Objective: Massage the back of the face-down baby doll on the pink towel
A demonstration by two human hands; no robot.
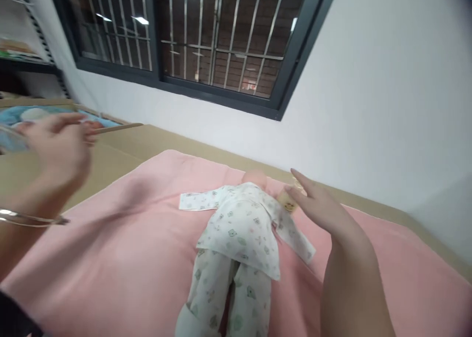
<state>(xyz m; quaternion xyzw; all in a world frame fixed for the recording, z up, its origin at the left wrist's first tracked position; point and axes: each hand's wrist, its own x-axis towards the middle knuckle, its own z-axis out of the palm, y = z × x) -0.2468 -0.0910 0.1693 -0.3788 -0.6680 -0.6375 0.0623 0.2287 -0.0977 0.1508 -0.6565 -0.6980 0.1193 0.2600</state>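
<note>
A doll (239, 229) lies stretched out on a pink blanket (129, 258), wearing a white long-sleeved top and trousers with a small green print. Its bare round head (255, 179) points toward the wall, and its sleeves spread to both sides. My left hand (62, 148) is raised at the left, away from the doll, smeared by motion with its fingers bent; whether it holds anything is unclear. To the right of the doll's shoulder, my right hand (320, 202) hovers with fingers stretched and apart. Close behind its fingertips is a small yellowish item with a smiling face (289, 205).
Tan surface (147, 143) borders the blanket along the white wall (376, 106). A dark-framed window (217, 94) with bars is above. At the left, a box with blue cloth (14, 115) sits below a shelf (25, 64).
</note>
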